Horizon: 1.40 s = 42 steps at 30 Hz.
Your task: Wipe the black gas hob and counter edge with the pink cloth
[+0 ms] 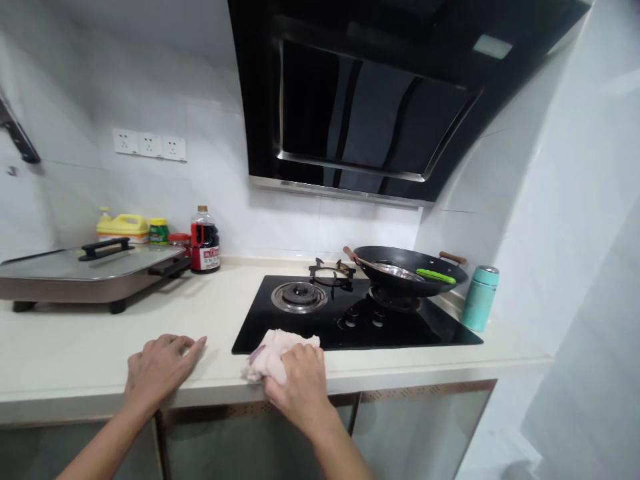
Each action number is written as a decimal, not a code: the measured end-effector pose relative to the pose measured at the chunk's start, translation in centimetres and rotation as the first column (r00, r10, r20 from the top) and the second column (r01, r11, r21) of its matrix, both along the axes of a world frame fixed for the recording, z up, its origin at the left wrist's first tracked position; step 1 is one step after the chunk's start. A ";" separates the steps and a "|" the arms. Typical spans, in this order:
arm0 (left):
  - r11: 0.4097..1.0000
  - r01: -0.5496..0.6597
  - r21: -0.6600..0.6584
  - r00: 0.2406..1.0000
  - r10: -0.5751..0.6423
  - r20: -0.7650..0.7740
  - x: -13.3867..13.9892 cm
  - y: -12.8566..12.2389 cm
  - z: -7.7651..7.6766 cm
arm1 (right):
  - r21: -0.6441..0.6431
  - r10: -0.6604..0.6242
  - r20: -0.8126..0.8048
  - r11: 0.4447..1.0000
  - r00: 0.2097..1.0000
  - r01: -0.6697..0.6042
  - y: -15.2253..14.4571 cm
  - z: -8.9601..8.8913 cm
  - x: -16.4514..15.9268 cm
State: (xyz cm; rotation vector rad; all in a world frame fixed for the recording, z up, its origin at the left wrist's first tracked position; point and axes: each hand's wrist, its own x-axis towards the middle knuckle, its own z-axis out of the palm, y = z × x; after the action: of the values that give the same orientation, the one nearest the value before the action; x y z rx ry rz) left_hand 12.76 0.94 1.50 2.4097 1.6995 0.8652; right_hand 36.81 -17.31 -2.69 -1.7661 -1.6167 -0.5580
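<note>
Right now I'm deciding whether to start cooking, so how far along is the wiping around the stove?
Early, by the look of it. The right hand presses a crumpled cloth on the counter at the front edge of the black cooktop; the left hand rests flat on the counter. The glass already looks glossy. The wok still sits on its burner, so that area looks unwiped.

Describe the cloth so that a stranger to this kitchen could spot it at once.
Start at the black glass hob set in the pale counter. At its front left corner the right hand presses a crumpled cloth. It is the only soft, whitish-pink thing there.
</note>
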 end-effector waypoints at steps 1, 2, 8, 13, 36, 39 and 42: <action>1.000 -0.016 -0.005 1.000 0.016 -0.011 0.0 -0.2 0.0 | 0.007 0.036 -0.003 0.999 0.999 -0.036 -0.5 -0.1 0.7; 0.999 -0.036 -0.008 0.999 0.036 -0.031 0.1 -0.3 0.1 | 0.012 0.066 -0.007 0.998 0.998 -0.066 -1.3 -0.2 1.9; 0.998 -0.070 -0.006 0.994 0.069 -0.086 0.5 -1.5 0.3 | -0.084 -0.175 -0.095 0.982 0.980 0.167 -8.6 -0.7 14.5; 0.997 -0.071 0.021 0.994 0.072 -0.078 0.8 -2.1 0.1 | -0.308 -0.566 -0.178 0.809 0.805 0.501 -12.5 0.3 22.4; 0.863 0.336 0.376 0.894 -0.418 0.161 5.2 -6.2 1.4 | -0.147 0.311 -0.283 0.921 0.907 -0.362 1.3 3.0 -0.4; 0.768 0.569 0.296 0.809 -0.586 -0.035 8.0 -8.5 2.1 | 0.082 0.307 -0.383 0.951 0.871 -0.299 -0.6 3.1 5.7; 0.753 0.657 0.020 0.741 -0.641 -0.199 10.0 -9.4 2.1 | 0.115 0.176 -0.330 0.983 0.927 -0.146 -3.2 2.5 13.1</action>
State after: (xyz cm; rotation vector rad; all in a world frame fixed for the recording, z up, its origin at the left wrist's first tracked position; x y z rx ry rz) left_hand 22.78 -8.47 3.55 2.9007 0.7109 0.6240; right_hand 49.96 -20.48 -0.23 -1.5471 -1.4527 -0.2275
